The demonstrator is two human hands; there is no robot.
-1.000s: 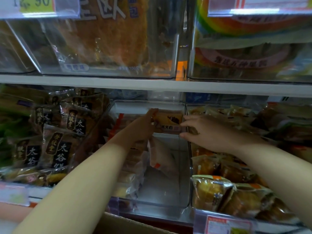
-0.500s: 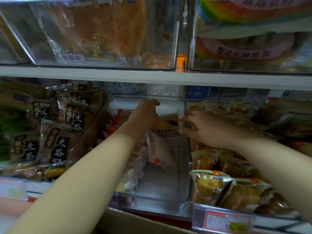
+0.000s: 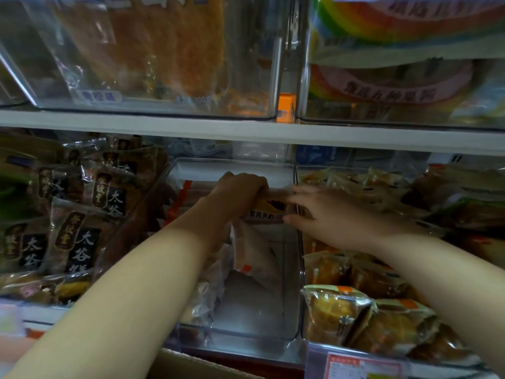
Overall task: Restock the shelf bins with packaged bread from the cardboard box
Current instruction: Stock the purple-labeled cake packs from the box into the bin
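Curled over its top, the left hand [image 3: 240, 192] grips an orange-brown plastic-wrapped bread packet [image 3: 270, 207] over the clear plastic shelf bin [image 3: 235, 166]; the right hand [image 3: 330, 217] pinches its right edge.

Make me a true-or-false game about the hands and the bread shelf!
1. Both hands hold the same bread packet. True: the left hand grips the bread packet and the right hand pinches its other end.
2. The middle bin is full to the top. False: the middle bin has packets on its left side, and much of its floor shows.
3. The dark packets are right of the hands. False: the dark packets are on the left.
4. The golden bread packets sit in the bin on the right. True: the golden bread packets fill it.
5. The cardboard box is on the top shelf. False: the cardboard box is at the bottom, below the bins.
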